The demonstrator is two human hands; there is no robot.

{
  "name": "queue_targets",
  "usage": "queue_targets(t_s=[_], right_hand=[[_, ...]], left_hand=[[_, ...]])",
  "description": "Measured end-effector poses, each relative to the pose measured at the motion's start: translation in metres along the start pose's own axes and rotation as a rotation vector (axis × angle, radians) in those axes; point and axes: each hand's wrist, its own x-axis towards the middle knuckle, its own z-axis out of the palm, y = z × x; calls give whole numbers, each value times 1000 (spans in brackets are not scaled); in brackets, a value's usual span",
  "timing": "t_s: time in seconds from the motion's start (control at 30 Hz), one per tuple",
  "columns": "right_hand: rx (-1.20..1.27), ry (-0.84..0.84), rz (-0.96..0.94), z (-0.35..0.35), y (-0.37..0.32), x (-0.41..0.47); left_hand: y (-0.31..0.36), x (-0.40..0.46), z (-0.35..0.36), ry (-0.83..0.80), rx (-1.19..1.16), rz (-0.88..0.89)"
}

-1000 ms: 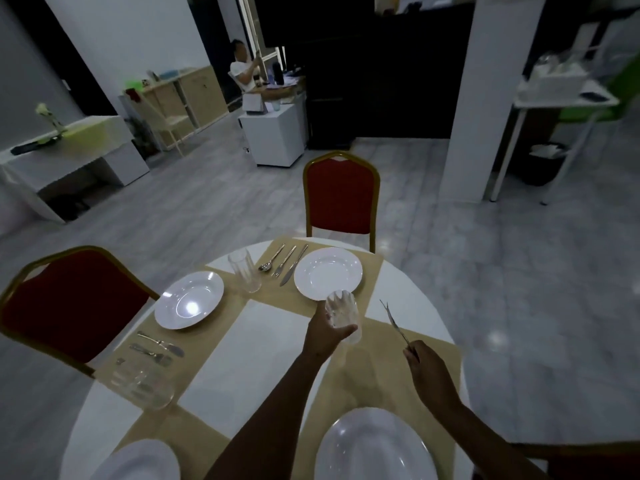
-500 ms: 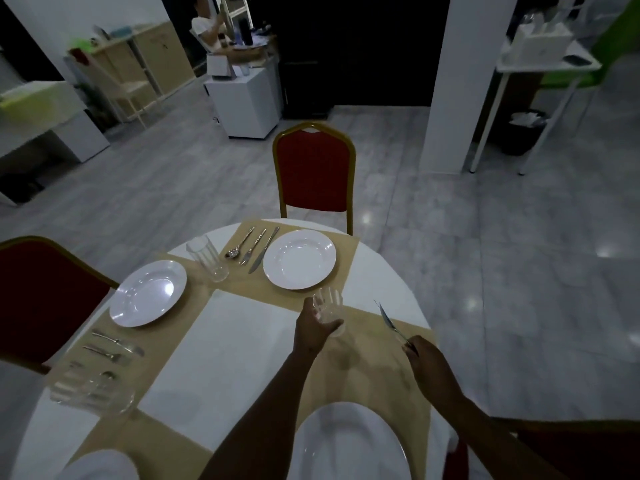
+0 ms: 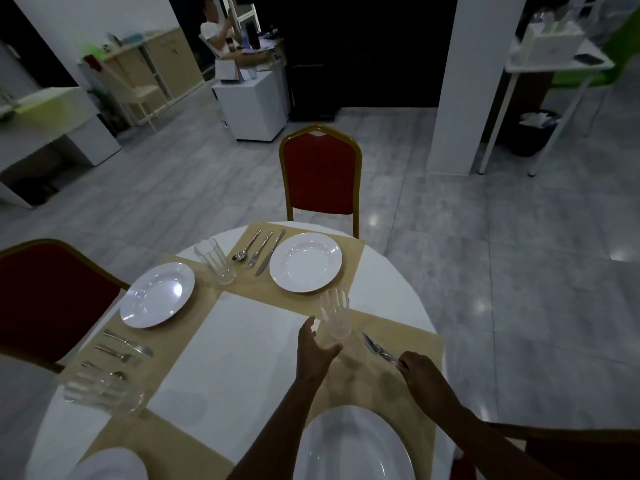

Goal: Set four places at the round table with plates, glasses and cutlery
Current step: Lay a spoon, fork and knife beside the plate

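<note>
Round bench (image 3: pixel 388 282) set with tan mats. Left grip (image 3: pixel 317 348) released, fingers loosely spread just beside an upright glass (image 3: pixel 335 315) standing on the right-edge mat; contact with it unclear. Right grip (image 3: pixel 420 370) clenched around cutlery (image 3: pixel 379 349), tips lying low over the same mat near the glass. White plate (image 3: pixel 349 448) at the near edge below both hands. Far place complete: plate (image 3: pixel 305 262), glass (image 3: pixel 215 260), spoon, fork, knife.

Upright glass (image 3: pixel 335 318) on the beige placemat (image 3: pixel 420 344), left hand (image 3: pixel 316 351) open beside it, right hand (image 3: pixel 420 374) gripping cutlery (image 3: pixel 379 349).
</note>
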Motion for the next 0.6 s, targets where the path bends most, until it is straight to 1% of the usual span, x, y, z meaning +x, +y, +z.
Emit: queue_targets(t_s=[0.1,0.27,0.43,0.6], right_hand=[[-63,9,-75,9,-4,-3],[-127,11,-140,28,-6,-6],[-200,-8,-116,49,-4,-2],[-251,9,-191,59,-2,-8]], left_hand=[[-18,-25,-1,-1,-14,-61],[-48,-63,-6,41,-21,-101],[-64,-77,-14,43,22,-105],[-73,-81,-18,44,21,-91]])
